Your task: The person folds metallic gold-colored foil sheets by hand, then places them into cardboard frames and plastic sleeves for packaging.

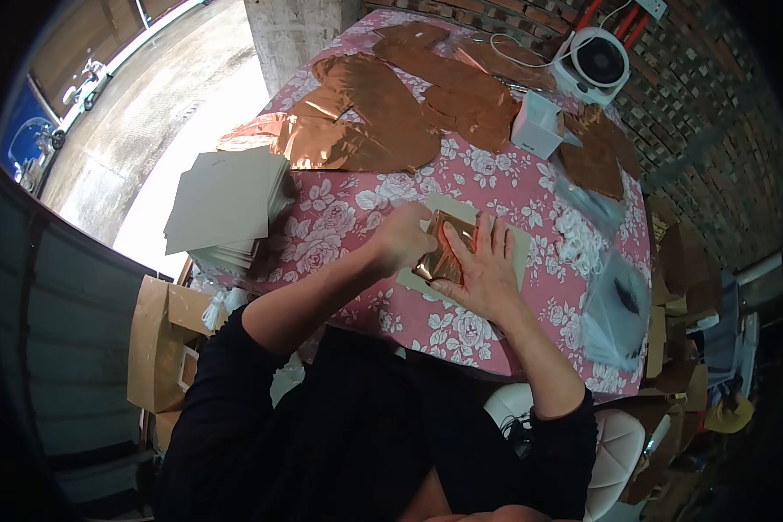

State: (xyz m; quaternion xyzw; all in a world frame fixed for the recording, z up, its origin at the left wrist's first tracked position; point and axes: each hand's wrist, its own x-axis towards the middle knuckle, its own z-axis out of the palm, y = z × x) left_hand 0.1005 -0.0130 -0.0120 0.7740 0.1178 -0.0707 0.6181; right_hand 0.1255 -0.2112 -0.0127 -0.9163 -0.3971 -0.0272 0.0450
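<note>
A folded piece of shiny copper-coloured foil [442,261] lies on a pale grey cardboard sheet [520,252] in front of me on the table. My left hand [402,237] is closed at the foil's left edge, its fingers curled and their tips partly hidden. Pressed flat on the foil's right part is my right hand [485,271], with fingers spread and thumb stretched toward the near edge. Part of the foil and the cardboard is covered by both hands.
A stack of grey cardboard sheets [222,204] stands at the table's left edge. Large copper foil pieces [374,113] lie across the back. A white box [538,126], a white fan [593,63], white cords [578,244] and clear plastic bags [616,309] line the right side.
</note>
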